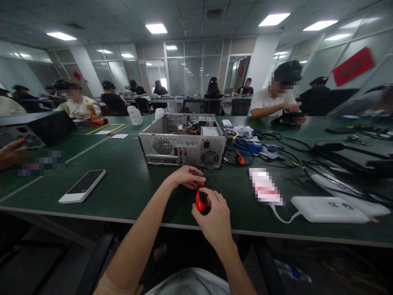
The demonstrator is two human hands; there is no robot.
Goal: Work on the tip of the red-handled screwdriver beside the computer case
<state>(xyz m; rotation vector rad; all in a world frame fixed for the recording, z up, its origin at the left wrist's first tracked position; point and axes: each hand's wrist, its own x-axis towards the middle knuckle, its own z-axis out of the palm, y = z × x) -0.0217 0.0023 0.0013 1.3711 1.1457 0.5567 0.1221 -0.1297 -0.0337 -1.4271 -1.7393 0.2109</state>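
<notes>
In the head view, the right hand (216,214) has its grip closed around a red-and-black tool (201,203), near of the computer case (192,152) on the worktop (129,190). The left hand (184,177) is at the tool's far end; whether its grip holds anything, I cannot tell. The near wall hides much of the case's inside. Blue cloth (251,148) lies right; a co-worker's hand (12,155) is cut off left.

Bright ceiling panels (156,28), glass partitions (193,76), a long green table (129,196).
</notes>
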